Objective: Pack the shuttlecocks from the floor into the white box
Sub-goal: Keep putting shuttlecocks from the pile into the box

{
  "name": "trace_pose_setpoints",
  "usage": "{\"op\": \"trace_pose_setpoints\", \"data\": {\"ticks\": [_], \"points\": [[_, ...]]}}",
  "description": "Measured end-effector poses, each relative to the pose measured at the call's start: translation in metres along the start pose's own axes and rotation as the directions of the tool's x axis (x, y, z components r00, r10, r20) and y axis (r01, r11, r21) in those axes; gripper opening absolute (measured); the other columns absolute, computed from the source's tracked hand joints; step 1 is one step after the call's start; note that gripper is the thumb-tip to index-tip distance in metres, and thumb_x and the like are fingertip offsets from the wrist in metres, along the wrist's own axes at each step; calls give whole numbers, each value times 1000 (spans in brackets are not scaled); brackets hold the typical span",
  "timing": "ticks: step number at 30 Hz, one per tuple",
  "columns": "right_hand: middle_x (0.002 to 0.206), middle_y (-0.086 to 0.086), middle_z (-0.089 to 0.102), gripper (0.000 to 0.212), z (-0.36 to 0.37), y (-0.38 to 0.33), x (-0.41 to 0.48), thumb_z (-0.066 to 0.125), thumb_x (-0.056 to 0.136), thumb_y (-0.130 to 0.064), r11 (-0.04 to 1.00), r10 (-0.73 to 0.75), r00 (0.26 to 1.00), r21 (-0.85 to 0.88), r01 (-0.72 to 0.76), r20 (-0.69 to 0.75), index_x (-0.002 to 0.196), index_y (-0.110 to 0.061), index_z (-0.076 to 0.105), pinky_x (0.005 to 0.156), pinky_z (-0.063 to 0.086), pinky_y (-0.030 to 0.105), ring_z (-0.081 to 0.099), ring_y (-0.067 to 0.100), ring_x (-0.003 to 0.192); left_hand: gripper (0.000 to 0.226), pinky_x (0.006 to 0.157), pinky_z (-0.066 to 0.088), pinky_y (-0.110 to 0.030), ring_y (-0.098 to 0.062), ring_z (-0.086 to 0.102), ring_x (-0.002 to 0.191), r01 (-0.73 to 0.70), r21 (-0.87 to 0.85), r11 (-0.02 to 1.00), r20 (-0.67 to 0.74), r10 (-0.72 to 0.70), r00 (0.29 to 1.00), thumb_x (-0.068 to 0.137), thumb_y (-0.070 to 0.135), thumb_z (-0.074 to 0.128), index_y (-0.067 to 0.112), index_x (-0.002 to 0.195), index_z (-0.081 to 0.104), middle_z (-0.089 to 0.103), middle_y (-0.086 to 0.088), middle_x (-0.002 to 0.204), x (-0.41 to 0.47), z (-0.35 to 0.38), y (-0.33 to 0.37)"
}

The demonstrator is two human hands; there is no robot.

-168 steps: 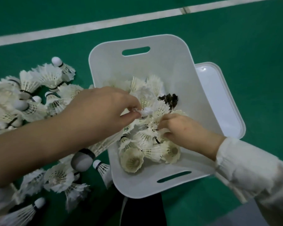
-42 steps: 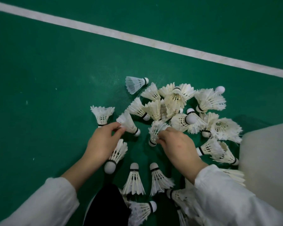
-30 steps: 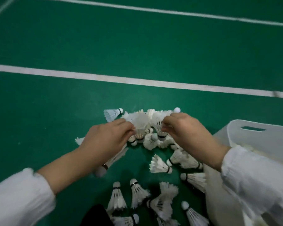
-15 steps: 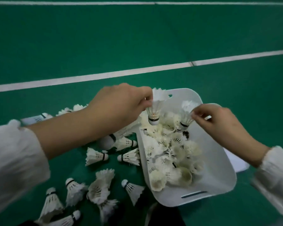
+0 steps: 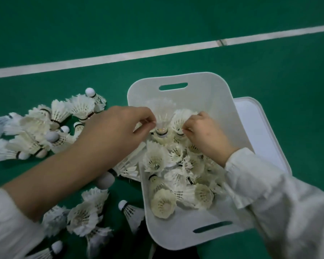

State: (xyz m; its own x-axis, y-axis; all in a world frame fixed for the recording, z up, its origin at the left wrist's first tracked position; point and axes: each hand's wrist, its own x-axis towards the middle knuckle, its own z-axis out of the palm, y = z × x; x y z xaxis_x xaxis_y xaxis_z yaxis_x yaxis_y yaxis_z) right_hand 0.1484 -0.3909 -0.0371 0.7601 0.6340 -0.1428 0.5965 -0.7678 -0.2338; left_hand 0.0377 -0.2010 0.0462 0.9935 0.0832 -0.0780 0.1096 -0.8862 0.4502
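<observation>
The white box sits on the green floor at centre right, with a heap of white shuttlecocks inside. My left hand reaches over the box's left rim and pinches an upright shuttlecock, cork down, just above the heap. My right hand is inside the box, fingertips closed on another shuttlecock set against the first. A second shuttlecock pokes out from under my left hand. Several loose shuttlecocks lie on the floor left of the box.
A white lid lies flat under the box's right side. More shuttlecocks are scattered by the box's near left corner. A white court line crosses the floor behind. White sleeves cover both forearms.
Both hands carried shuttlecocks from the floor pile over to the box and have lowered them onto the heap. The view has swung down over the box.
</observation>
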Motion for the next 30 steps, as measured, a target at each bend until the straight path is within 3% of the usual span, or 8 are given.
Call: {"op": "trace_pose_setpoints", "data": {"ticks": [3, 7, 11, 14, 17, 23, 27, 30], "points": [[91, 5, 67, 23, 13, 5, 5, 46, 92, -18, 997, 42, 999, -61, -40, 32, 91, -11, 69, 77, 39, 36, 36, 19, 83, 18, 56, 43, -29, 1, 44, 58, 15, -11, 1000, 29, -15, 999, 89, 43, 45, 37, 97, 60, 65, 17, 89, 1, 7, -3], [95, 3, 66, 23, 14, 0, 9, 46, 91, -16, 991, 46, 996, -130, -35, 81, 93, -13, 68, 75, 32, 33, 36, 20, 87, 17, 48, 33, -25, 2, 41, 50, 32, -18, 999, 23, -31, 999, 89, 42, 46, 36, 96, 60, 56, 21, 69, 1, 9, -4], [119, 2, 56, 31, 2, -4, -4, 50, 89, -22, 989, 65, 987, -142, -44, 147, 119, -20, 57, 91, 34, 37, 43, 22, 111, 17, 48, 33, -25, 1, 42, 51, 41, -32, 999, 30, -40, 999, 89, 43, 46, 36, 96, 60, 60, 18, 75, 0, 9, -7], [120, -3, 53, 46, -21, -12, -20, 54, 88, -29, 997, 5, 999, 77, -2, -49, 133, -27, 41, 93, 39, 34, 50, 16, 109, 18, 49, 34, -26, 1, 43, 53, 33, -38, 999, 40, -32, 999, 89, 44, 45, 36, 96, 59, 62, 17, 79, -1, 7, -7], [104, -12, 55, 59, -46, -35, -30, 57, 87, -31, 895, -78, 997, 440, 71, -2, 136, -45, 27, 75, 46, 17, 56, 3, 86, 16, 48, 30, -25, 2, 41, 51, 20, -47, 999, 43, -18, 999, 89, 43, 46, 35, 95, 60, 51, 20, 63, -1, 6, -4], [86, -8, 59, 7, -46, -45, -8, 60, 87, -27, 952, -61, 998, 299, 67, -30, 91, -22, 63, 72, 48, 33, 57, 12, 76, 22, 57, 43, -28, 3, 43, 52, 22, -114, 993, 44, -17, 999, 91, 43, 43, 35, 108, 54, 63, 17, 91, 2, 4, -3], [90, -7, 61, 18, -43, -33, -6, 53, 91, -32, 916, 139, 989, 385, -112, -41, 97, -19, 65, 63, 37, 21, 55, 11, 79, 31, 54, 42, -29, -7, 48, 52, 51, -235, 971, -78, -71, 994, 92, 41, 36, 19, 96, 57, 65, 4, 78, 0, -5, -4], [87, -8, 60, 24, -23, -50, -8, 45, 95, -33, 895, 79, 992, 431, -115, 99, 102, -18, 63, 62, 41, 22, 53, 7, 69, 35, 53, 35, -23, -10, 45, 56, 41, -273, 961, -128, -79, 989, 91, 38, 38, 11, 82, 59, 56, -1, 62, -5, -13, -4]]}}
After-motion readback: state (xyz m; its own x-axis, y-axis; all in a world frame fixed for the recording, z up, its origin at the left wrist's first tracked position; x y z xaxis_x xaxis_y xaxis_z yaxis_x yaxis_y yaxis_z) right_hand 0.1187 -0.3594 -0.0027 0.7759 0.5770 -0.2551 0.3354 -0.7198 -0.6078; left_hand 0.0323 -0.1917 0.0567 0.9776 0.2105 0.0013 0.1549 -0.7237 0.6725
